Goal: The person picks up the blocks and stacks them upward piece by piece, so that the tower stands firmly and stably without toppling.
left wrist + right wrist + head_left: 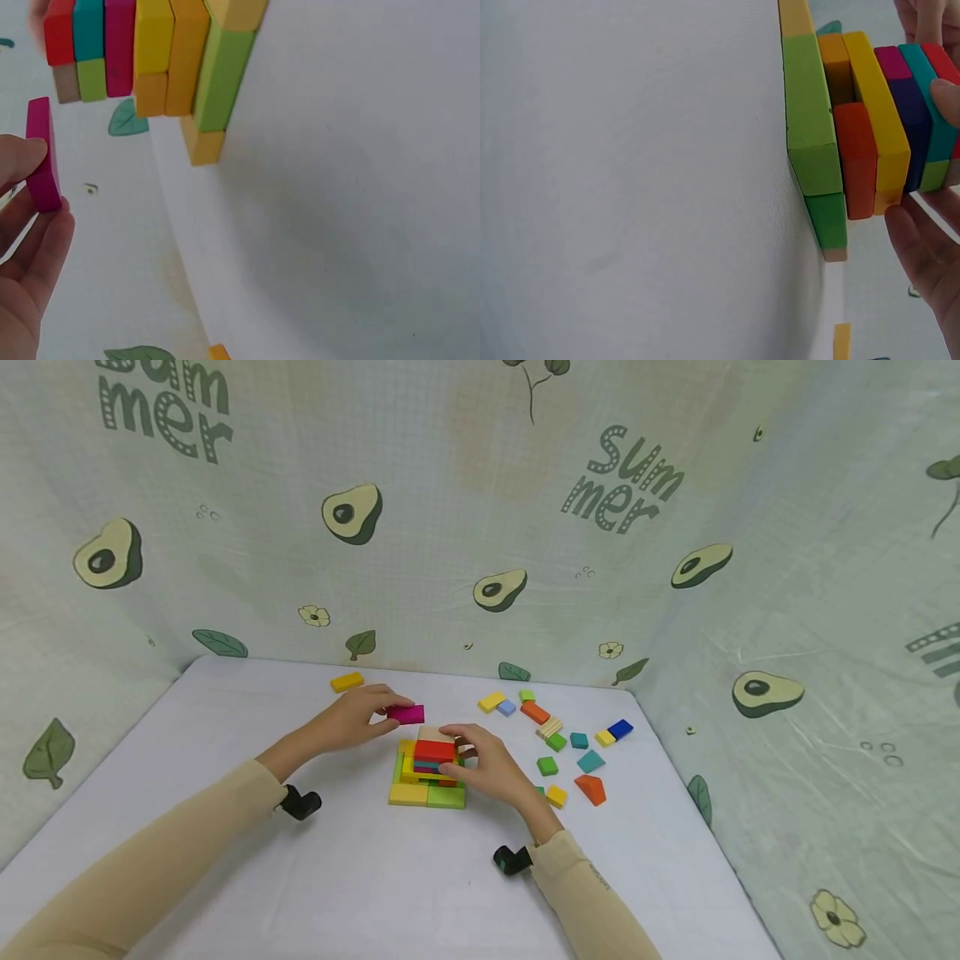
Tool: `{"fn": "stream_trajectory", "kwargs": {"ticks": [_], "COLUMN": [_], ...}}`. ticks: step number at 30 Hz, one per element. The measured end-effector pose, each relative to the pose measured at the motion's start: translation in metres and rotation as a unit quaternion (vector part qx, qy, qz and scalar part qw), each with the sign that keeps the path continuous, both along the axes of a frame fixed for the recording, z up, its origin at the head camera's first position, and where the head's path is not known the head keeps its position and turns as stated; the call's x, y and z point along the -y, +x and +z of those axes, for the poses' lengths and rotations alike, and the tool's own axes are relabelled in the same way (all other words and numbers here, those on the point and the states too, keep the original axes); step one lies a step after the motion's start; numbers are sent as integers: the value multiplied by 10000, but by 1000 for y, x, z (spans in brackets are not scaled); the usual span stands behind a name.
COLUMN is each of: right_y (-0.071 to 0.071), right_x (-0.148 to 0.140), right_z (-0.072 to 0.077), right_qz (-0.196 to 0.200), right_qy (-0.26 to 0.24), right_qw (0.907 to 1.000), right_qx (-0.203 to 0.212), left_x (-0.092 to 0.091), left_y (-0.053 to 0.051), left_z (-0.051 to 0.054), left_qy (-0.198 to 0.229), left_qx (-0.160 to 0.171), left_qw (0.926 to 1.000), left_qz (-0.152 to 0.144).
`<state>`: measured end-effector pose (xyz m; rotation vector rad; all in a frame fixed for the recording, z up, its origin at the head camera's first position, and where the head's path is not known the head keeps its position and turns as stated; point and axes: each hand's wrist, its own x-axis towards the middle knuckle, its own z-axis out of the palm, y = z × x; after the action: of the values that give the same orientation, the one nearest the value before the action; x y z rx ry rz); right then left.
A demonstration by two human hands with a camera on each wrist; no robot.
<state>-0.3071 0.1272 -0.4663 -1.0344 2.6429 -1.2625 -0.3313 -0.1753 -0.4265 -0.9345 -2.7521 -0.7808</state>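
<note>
Between thumb and fingertips, my left hand (pixel 352 718) pinches a magenta block (pixel 407 715), held in the air just beyond the left side of a layered block tower (pixel 409 794). My right hand (pixel 491 762) grips the tower's upper layers from the right, its thumb on the near side and its fingers behind. On top, a red block (pixel 434 752) lies in front of a beige block (pixel 437 734). Below them, the right wrist view shows a teal block (pixel 919 97), a dark blue block (pixel 911 120) and a long yellow block (pixel 881 112). Green blocks (pixel 808 97) form part of the base.
Loose blocks lie scattered right of the tower, among them an orange wedge (pixel 591 790), a teal piece (pixel 591 762) and a dark blue block (pixel 620 729). A yellow block (pixel 347 682) lies behind my left hand. A printed cloth (pixel 420 635) stands behind the white table (pixel 337 877).
</note>
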Motion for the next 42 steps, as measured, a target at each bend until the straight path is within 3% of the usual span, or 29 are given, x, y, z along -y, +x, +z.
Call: {"fn": "stream_trajectory", "kwargs": {"ticks": [6, 12, 20, 27, 35, 42], "right_y": [0, 0, 0, -1, 0, 0], "right_x": [1, 2, 3, 4, 3, 0], "right_z": [1, 3, 4, 4, 5, 3], "right_qz": [25, 69, 154, 122, 77, 94], "right_qy": [-45, -194, -355, -298, -277, -378], "right_qw": [10000, 9998, 9990, 9993, 9995, 9991], "right_qx": [73, -23, -210, -183, -158, -161], "left_x": [-13, -21, -30, -30, -24, -26], "left_y": [7, 10, 8, 8, 9, 9], "left_z": [4, 5, 4, 4, 3, 1], "left_qy": [74, 23, 155, 364, 584, 602], "left_qx": [30, 131, 320, 497, 681, 679], "left_qw": [9995, 9991, 9974, 9956, 9945, 9939], "left_qz": [-296, -406, -624, -705, -536, -626]}}
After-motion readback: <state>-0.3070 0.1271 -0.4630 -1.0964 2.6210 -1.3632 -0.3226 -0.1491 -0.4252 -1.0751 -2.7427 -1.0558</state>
